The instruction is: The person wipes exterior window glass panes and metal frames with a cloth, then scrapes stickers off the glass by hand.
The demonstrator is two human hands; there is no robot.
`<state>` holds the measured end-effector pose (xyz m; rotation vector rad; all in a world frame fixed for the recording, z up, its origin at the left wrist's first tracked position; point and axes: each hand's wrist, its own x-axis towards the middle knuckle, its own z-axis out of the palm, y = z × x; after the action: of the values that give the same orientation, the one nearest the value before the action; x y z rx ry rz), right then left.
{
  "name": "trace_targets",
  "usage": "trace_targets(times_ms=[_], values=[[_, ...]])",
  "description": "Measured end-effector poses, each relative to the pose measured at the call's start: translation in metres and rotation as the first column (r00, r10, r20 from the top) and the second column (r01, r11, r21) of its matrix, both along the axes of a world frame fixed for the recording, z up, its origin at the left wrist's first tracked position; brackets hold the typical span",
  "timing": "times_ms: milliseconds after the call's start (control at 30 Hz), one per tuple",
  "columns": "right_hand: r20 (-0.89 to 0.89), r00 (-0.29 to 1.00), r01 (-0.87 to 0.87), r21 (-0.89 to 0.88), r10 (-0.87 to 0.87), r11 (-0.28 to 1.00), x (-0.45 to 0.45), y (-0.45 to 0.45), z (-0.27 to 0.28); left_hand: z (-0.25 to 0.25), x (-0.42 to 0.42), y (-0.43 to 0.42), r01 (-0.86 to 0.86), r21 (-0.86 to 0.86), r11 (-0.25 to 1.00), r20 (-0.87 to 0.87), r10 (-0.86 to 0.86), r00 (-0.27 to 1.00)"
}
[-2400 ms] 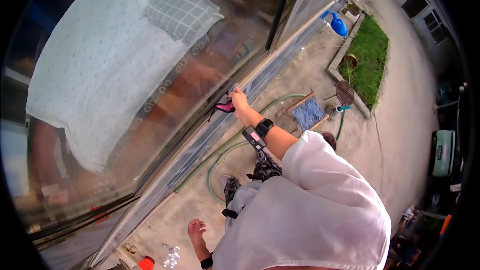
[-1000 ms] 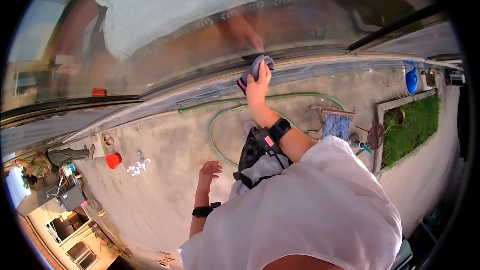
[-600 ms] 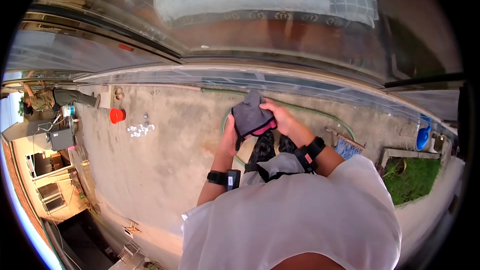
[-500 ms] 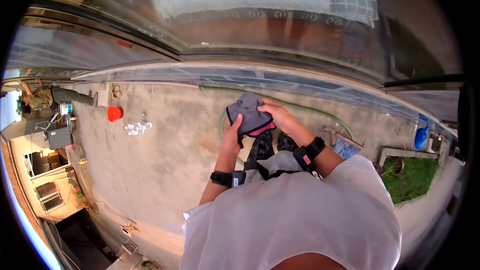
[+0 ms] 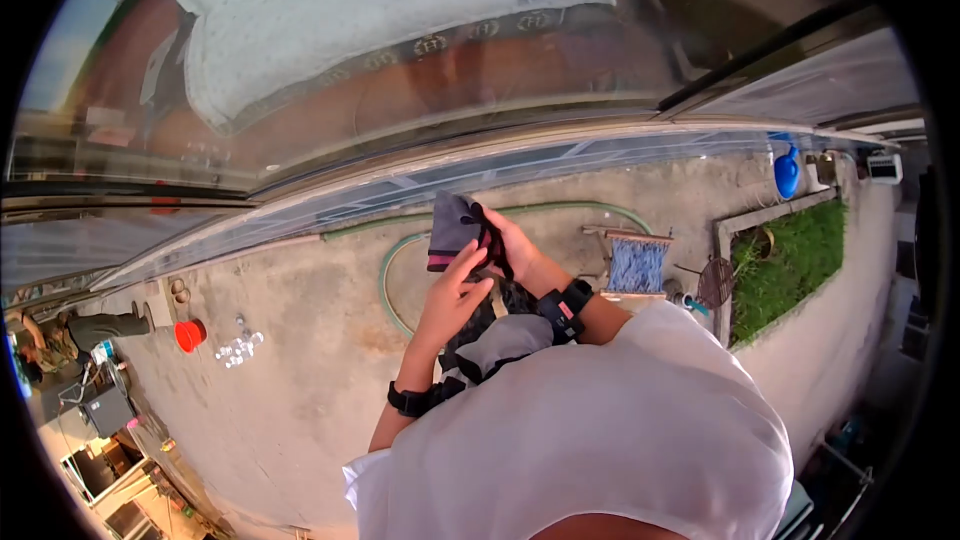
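Nearest is a white shirt, with both arms reaching away from it and a dark strap on the left wrist. The right hand is clamped on a grey cloth with pink and black trim, its fingers closed round the bunched right side. The left hand is just beside the cloth's near edge, fingers parted and curved; whether the tips touch it, I cannot tell. The cloth hangs above the ground, near the window wall.

The step in hand looks like refolding or turning the cloth. A next move of that kind would call for the left fingers to pinch the loose edge while the right keeps its hold.

Beyond the hands, a green hose loops on the concrete. To the right stands a blue-seated stool; to the left, a red bucket and some clear bottles. Farther, behind the window, lies a bed.
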<state>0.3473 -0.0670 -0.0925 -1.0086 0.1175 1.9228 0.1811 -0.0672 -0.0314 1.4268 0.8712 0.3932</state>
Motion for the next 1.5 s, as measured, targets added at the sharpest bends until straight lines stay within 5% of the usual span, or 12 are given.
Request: trace_targets(times_ms=[100,167,367,500,533,600,867,1000,1200,1333,1500], values=[[-0.172,0.884,0.455,0.096,-0.435,0.885,0.071,-0.015,-0.036,-0.002,-0.014,-0.012,-0.121,-0.093,0.988,0.015,0.123,0.992],[-0.040,0.748,0.658,0.165,-0.662,0.734,0.132,-0.021,-0.025,-0.015,-0.044,-0.022,-0.241,-0.140,0.960,-0.108,0.227,0.968],[0.379,0.369,0.803,0.330,-0.848,0.497,0.301,-0.020,-0.111,-0.053,-0.138,-0.092,-0.518,-0.135,0.845,-0.470,0.406,0.784],[0.393,0.460,0.739,0.326,-0.796,0.589,0.285,0.020,-0.116,-0.057,-0.169,-0.108,-0.600,-0.244,0.762,-0.524,0.417,0.743],[0.528,0.382,0.760,0.287,-0.759,0.583,0.252,0.033,-0.094,-0.059,-0.174,-0.106,-0.619,-0.255,0.743,-0.514,0.438,0.738],[0.505,0.397,0.732,0.330,-0.766,0.597,0.224,0.042,-0.118,-0.058,-0.183,-0.097,-0.626,-0.265,0.733,-0.476,0.465,0.746],[0.439,0.578,0.690,0.187,-0.688,0.699,-0.027,0.128,-0.077,-0.089,-0.273,-0.075,-0.609,-0.351,0.711,-0.362,0.497,0.789],[0.365,0.665,0.664,0.111,-0.652,0.739,-0.154,0.178,-0.072,-0.087,-0.343,-0.068,-0.658,-0.322,0.680,-0.385,0.541,0.748],[0.124,0.831,0.546,0.013,-0.543,0.838,-0.313,0.239,-0.079,-0.072,-0.420,-0.082,-0.830,-0.354,0.432,-0.491,0.669,0.558],[0.036,0.923,0.384,-0.027,-0.383,0.923,-0.384,0.267,-0.057,-0.080,-0.448,-0.100,-0.858,-0.359,0.368,-0.501,0.700,0.509],[-0.058,0.904,0.423,-0.032,-0.424,0.906,-0.431,0.284,-0.059,-0.090,-0.448,-0.117,-0.855,-0.405,0.325,-0.502,0.703,0.505]])
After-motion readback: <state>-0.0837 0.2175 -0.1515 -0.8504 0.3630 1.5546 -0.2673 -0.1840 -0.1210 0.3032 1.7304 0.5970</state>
